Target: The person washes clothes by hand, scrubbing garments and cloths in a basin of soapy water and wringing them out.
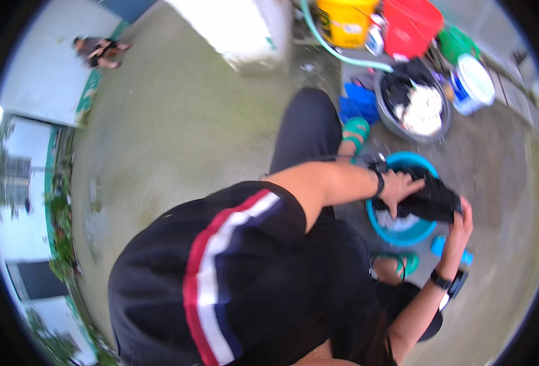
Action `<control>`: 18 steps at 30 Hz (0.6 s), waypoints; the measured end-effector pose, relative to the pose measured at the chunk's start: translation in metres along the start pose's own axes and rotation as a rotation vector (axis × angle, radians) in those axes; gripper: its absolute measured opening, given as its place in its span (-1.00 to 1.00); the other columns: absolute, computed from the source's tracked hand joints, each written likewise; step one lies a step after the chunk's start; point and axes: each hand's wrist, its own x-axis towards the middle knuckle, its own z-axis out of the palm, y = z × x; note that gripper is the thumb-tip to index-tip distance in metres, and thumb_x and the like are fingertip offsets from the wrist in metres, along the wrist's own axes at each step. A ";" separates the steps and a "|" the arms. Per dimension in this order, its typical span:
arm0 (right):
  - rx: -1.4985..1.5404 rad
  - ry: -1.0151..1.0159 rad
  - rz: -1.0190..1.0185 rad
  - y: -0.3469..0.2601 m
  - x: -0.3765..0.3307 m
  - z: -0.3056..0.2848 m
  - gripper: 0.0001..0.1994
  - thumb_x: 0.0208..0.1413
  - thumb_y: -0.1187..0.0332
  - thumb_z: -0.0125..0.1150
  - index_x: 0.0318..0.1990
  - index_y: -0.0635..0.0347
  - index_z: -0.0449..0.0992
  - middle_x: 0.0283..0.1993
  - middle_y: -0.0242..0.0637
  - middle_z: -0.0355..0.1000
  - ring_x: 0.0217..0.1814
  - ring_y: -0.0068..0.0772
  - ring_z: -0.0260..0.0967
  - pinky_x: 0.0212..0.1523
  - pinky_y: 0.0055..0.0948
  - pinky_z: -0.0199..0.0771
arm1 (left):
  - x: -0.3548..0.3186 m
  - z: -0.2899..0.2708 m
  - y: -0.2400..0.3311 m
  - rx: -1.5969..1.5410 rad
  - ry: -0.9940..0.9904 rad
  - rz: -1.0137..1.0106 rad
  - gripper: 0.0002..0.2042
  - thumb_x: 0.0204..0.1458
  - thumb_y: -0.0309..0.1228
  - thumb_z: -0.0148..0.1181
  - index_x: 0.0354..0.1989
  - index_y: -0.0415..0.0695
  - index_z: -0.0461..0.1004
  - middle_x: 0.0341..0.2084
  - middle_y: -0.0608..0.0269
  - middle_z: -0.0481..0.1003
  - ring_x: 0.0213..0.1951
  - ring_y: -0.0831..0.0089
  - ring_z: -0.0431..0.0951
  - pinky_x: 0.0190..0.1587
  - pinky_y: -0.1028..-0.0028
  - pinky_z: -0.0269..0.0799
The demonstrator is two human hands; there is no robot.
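Observation:
A black cloth garment (pixel 427 194) is stretched across a round turquoise basin (pixel 376 224), covering much of its inside. My left hand (pixel 397 190) lies on the garment near the basin's left side with its fingers spread. At the garment's other end, beyond the rim, my right hand (pixel 461 222) is closed around the cloth. Below the garment, pale cloth or suds (pixel 397 221) show in the basin; which of the two I cannot tell.
A dark tub (pixel 386 116) of black and white laundry stands beyond the basin. Behind it are a yellow bucket (pixel 346 24), a red bucket (pixel 411 27), a white bottle (pixel 375 36), a white pail (pixel 472 85) and a pale green hose (pixel 321 36). A small blue object (pixel 438 245) lies near the basin.

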 end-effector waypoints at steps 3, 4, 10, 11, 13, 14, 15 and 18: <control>0.190 0.042 -0.017 -0.047 -0.001 0.031 -0.69 0.13 0.52 -0.11 0.02 0.37 0.39 -0.01 -0.23 0.40 0.07 -0.44 0.31 0.15 -0.50 0.21 | 0.011 0.070 -0.050 -0.140 0.322 -0.049 -0.21 -0.29 -0.13 0.39 0.18 -0.11 0.21 -0.18 -0.15 0.45 -0.10 -0.07 0.45 -0.08 0.11 0.40; 0.397 0.040 0.004 -0.060 -0.003 0.025 -0.69 0.14 0.53 -0.12 0.02 0.40 0.39 0.00 -0.23 0.40 0.08 -0.42 0.32 0.15 -0.48 0.23 | 0.023 0.072 -0.049 -0.232 0.288 -0.112 -0.48 -0.17 -0.19 0.30 -0.01 -0.15 0.41 -0.27 -0.15 0.50 -0.19 -0.05 0.51 -0.11 0.14 0.44; -0.057 0.160 0.141 0.046 0.004 -0.026 -0.70 0.07 0.51 0.04 -0.01 0.26 0.46 -0.07 -0.38 0.44 -0.04 -0.58 0.32 0.03 -0.59 0.28 | 0.076 0.103 -0.086 -0.442 -0.014 -0.442 -0.68 -0.06 -0.31 0.14 -0.16 -0.21 0.55 -0.27 -0.12 0.54 -0.18 0.03 0.55 -0.05 0.29 0.46; -0.263 0.031 0.220 0.103 0.003 -0.036 -0.63 0.04 0.43 0.10 0.04 0.25 0.43 -0.06 -0.30 0.47 -0.01 -0.38 0.38 0.05 -0.46 0.32 | 0.080 0.110 -0.094 -0.364 -0.096 -0.395 -0.68 -0.07 -0.31 0.16 -0.16 -0.21 0.55 -0.24 -0.12 0.53 -0.15 0.01 0.53 -0.02 0.29 0.45; -0.834 -0.191 0.423 0.159 -0.018 -0.024 -0.40 -0.06 0.23 0.22 0.18 0.21 0.29 0.12 0.17 0.29 0.20 0.17 0.21 0.16 -0.17 0.27 | 0.078 0.107 -0.084 -0.122 -0.165 -0.330 -0.59 -0.11 -0.30 0.24 -0.05 -0.19 0.49 -0.09 -0.15 0.44 -0.04 -0.06 0.43 0.05 0.22 0.39; -0.867 -0.107 0.396 0.176 -0.025 -0.014 -0.37 -0.05 0.18 0.24 0.19 0.21 0.27 0.15 0.24 0.22 0.23 0.19 0.17 0.18 -0.16 0.26 | 0.075 0.101 -0.078 -0.036 -0.157 -0.320 -0.53 -0.13 -0.28 0.28 0.01 -0.18 0.45 -0.02 -0.16 0.40 0.01 -0.10 0.39 0.07 0.19 0.36; -0.855 -0.093 0.300 0.194 -0.027 -0.013 -0.34 -0.04 0.11 0.25 0.20 0.23 0.25 0.16 0.21 0.22 0.24 0.18 0.17 0.20 -0.16 0.24 | 0.074 0.097 -0.071 0.046 -0.152 -0.307 -0.47 -0.14 -0.27 0.31 0.07 -0.17 0.42 0.04 -0.17 0.36 0.05 -0.13 0.35 0.09 0.16 0.34; -0.628 -0.077 0.538 0.215 0.008 0.001 -0.32 -0.01 0.05 0.23 0.21 0.26 0.24 0.21 0.21 0.18 0.26 0.17 0.16 0.22 -0.16 0.23 | 0.076 0.100 -0.079 -0.022 0.045 -0.195 -0.05 -0.15 -0.20 0.35 0.38 -0.06 -0.16 0.32 -0.16 -0.07 0.32 -0.17 -0.05 0.23 0.07 0.16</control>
